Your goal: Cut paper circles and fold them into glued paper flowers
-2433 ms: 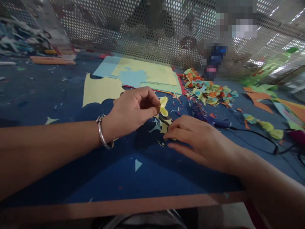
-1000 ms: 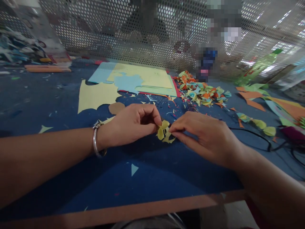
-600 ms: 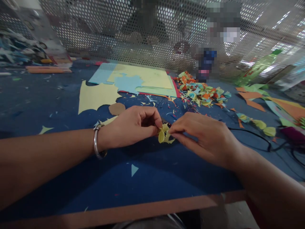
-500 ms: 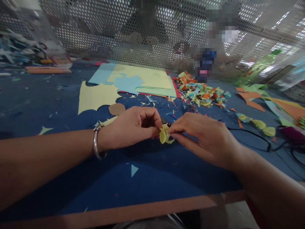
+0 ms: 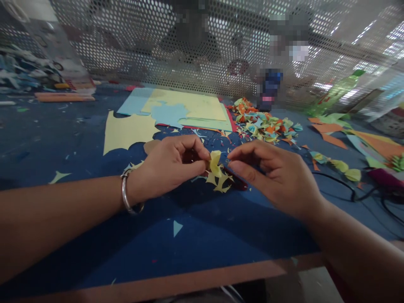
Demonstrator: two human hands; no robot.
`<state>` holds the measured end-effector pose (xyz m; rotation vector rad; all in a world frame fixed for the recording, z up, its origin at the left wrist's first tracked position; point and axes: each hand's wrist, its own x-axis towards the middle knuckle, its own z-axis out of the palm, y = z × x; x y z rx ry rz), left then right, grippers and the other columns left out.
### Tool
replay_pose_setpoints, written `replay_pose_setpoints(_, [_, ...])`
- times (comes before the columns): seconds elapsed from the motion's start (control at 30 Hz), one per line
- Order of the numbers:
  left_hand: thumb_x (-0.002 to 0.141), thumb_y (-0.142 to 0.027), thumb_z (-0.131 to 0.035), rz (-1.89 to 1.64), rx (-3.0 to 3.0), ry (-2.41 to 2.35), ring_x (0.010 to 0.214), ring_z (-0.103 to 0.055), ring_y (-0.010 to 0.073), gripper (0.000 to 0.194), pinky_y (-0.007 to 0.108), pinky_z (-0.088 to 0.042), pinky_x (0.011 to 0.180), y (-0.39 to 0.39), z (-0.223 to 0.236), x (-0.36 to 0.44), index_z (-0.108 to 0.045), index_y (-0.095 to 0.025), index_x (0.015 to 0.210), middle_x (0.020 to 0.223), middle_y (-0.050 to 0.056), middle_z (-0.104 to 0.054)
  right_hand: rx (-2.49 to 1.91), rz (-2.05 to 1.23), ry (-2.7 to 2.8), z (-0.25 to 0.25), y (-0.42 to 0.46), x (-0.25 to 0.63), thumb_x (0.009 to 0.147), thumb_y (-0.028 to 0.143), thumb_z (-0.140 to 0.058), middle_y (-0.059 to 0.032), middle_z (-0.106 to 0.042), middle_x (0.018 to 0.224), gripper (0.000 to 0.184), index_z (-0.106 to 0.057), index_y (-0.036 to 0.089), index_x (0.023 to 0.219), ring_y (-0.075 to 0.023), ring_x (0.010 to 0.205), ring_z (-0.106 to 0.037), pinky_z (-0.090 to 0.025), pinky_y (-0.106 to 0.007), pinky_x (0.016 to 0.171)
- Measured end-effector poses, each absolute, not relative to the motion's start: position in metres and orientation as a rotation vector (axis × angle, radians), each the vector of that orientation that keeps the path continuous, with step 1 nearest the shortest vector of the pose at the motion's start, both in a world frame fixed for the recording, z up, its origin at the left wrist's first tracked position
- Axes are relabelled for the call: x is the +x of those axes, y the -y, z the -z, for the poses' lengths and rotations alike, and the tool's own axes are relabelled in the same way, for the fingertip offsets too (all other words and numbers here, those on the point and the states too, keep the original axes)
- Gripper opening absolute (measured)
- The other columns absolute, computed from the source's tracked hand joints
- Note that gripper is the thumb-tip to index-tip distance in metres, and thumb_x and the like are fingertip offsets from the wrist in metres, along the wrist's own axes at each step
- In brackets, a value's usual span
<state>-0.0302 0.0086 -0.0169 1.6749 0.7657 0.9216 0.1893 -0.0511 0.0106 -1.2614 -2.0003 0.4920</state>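
My left hand (image 5: 176, 162) pinches a small folded yellow paper piece (image 5: 216, 163) between thumb and forefinger, its petal-like folds standing out to the right. Just right of it, apart from the paper, my right hand (image 5: 271, 172) has its thumb and forefinger tips brought close together. Whatever they may hold is too small to make out. Below the folded piece lie yellow paper scraps (image 5: 219, 182) with curved cut edges. A dark red object (image 5: 239, 181), partly hidden by the scraps and my right hand, rests beside them.
A yellow sheet with scalloped edges (image 5: 126, 131) and stacked coloured sheets (image 5: 202, 103) lie behind my hands. Folded paper pieces (image 5: 268, 124) are heaped at the back right. A green bottle (image 5: 339, 92), black cable (image 5: 337, 181) and clear bottle (image 5: 59, 50) stand or lie around the table.
My right hand has drawn back to the right, off the yellow folded paper. The paper stays in my left hand, raised a little, and the scraps and red object below show more.
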Motion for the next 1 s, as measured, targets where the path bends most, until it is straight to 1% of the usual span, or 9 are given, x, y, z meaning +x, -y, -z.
replay_pose_setpoints(0.1, [0.073,-0.018,-0.072,-1.007,1.767,-0.799,0.073,-0.064,0.0140,0.010,0.027,-0.054,0.064,-0.0080,0.0173,-0.0312,-0.063,-0.018,0.078,0.088,0.004,-0.070,-1.290,-0.608,1.978,-0.0125,0.0505,0.1868,0.093,0.038,-0.066,0.0001,-0.071,0.077,0.019,-0.069,0.020,0.096,-0.0120,0.063,-0.065,-0.050,-0.023,0.057])
replay_pose_setpoints(0.2, [0.075,-0.018,-0.071,-1.043,1.800,-0.780,0.078,-0.065,0.0153,0.009,0.028,-0.054,0.067,-0.0069,0.0179,-0.0315,-0.063,-0.018,0.078,0.092,0.004,-0.070,-1.297,-0.708,1.968,-0.0132,0.0502,0.1843,0.092,0.039,-0.068,0.0008,-0.070,0.075,0.020,-0.070,0.019,0.093,-0.0106,0.060,-0.062,-0.048,-0.022,0.056])
replay_pose_setpoints(0.43, [0.076,-0.017,-0.069,-1.038,1.920,-0.760,0.079,-0.067,0.0168,0.005,0.029,-0.055,0.067,-0.0048,0.0191,-0.0309,-0.064,-0.018,0.078,0.089,0.004,-0.072,-1.289,-0.690,2.015,-0.0106,0.0511,0.1816,0.095,0.033,-0.064,0.0017,-0.069,0.077,0.016,-0.070,0.018,0.090,-0.0094,0.065,-0.059,-0.046,-0.021,0.059])
replay_pose_setpoints(0.57, [0.077,-0.019,-0.069,-1.019,1.940,-0.765,0.075,-0.067,0.0159,0.005,0.029,-0.055,0.066,-0.0049,0.0201,-0.0315,-0.065,-0.018,0.079,0.089,0.003,-0.073,-1.298,-0.683,2.014,-0.0100,0.0521,0.1831,0.095,0.028,-0.064,0.0018,-0.069,0.077,0.012,-0.070,0.019,0.091,-0.0098,0.066,-0.060,-0.047,-0.021,0.060])
replay_pose_setpoints(0.77, [0.080,-0.020,-0.067,-0.987,1.968,-0.809,0.073,-0.067,0.0158,0.003,0.028,-0.054,0.062,-0.0039,0.0207,-0.0330,-0.066,-0.018,0.082,0.088,0.004,-0.073,-1.300,-0.674,2.007,-0.0097,0.0519,0.1835,0.094,0.029,-0.064,0.0014,-0.069,0.077,0.012,-0.070,0.019,0.090,-0.0102,0.066,-0.060,-0.048,-0.022,0.059])
replay_pose_setpoints(1.0, [0.080,-0.019,-0.066,-1.014,2.089,-0.825,0.072,-0.067,0.0129,0.002,0.024,-0.053,0.062,-0.0039,0.0208,-0.0329,-0.067,-0.017,0.082,0.087,0.002,-0.072,-1.330,-0.620,2.059,-0.0102,0.0523,0.1834,0.094,0.028,-0.065,0.0007,-0.071,0.077,0.013,-0.072,0.019,0.088,-0.0103,0.066,-0.060,-0.046,-0.022,0.059])
